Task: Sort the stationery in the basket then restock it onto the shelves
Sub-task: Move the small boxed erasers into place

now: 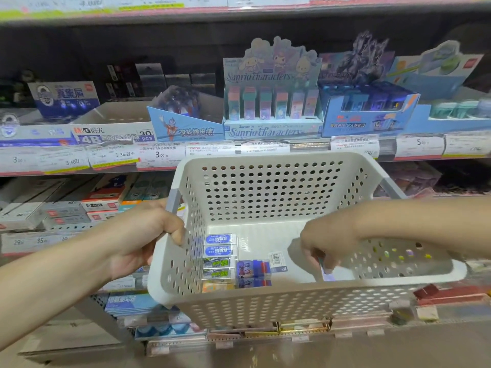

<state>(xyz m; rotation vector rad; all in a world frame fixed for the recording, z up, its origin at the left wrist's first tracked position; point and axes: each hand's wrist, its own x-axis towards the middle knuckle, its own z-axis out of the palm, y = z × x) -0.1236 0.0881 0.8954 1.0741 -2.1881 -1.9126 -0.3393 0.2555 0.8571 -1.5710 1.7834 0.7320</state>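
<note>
While the left hand grips the left rim of the perforated white basket, the right hand reaches inside, fingers pinching a small item near the right wall. Boxed erasers stack along the basket's left wall, long axes left-right, beside a blue eraser pack.

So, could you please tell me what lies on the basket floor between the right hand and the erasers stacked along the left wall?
In the head view, a barcoded packet lies between the right hand and the erasers; otherwise bare floor.
</note>
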